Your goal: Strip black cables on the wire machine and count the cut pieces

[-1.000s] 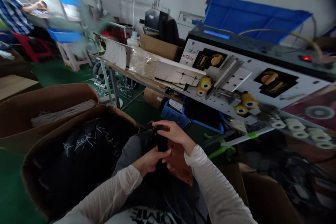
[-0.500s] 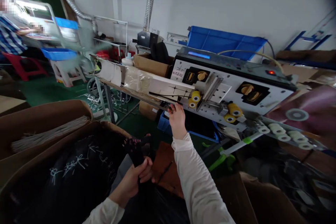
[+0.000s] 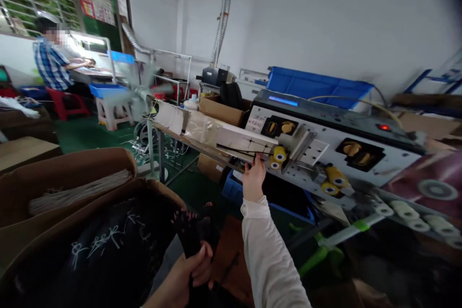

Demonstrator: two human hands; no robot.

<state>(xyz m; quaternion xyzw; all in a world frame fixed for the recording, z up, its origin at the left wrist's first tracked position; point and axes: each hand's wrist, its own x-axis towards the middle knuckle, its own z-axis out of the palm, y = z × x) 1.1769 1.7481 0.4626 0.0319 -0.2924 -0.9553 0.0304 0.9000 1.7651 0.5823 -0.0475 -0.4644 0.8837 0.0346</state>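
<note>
My left hand [image 3: 193,269] is closed round a bundle of thin black strips [image 3: 187,233] that stands up out of my fist near my lap. My right hand [image 3: 254,178] is stretched forward to the machine [image 3: 335,154], its fingertips at the flat cream feed track [image 3: 238,144] just left of a pair of yellow rollers [image 3: 277,158]. The fingers are pressed up against the track's lower edge; whether they pinch a strip there is hidden.
Two open cardboard boxes sit at my left, one [image 3: 108,245] with black pieces tied with white string, one [image 3: 68,187] with pale strips. More yellow rollers [image 3: 334,182] and white wheels [image 3: 404,211] line the machine. A person in a checked shirt [image 3: 52,65] works at a far bench. Blue crate [image 3: 317,84] behind.
My right hand left the black bundle and reached up to the machine's feed track. My left hand kept hold of the bundle. My head tilted up, showing more of the room.
</note>
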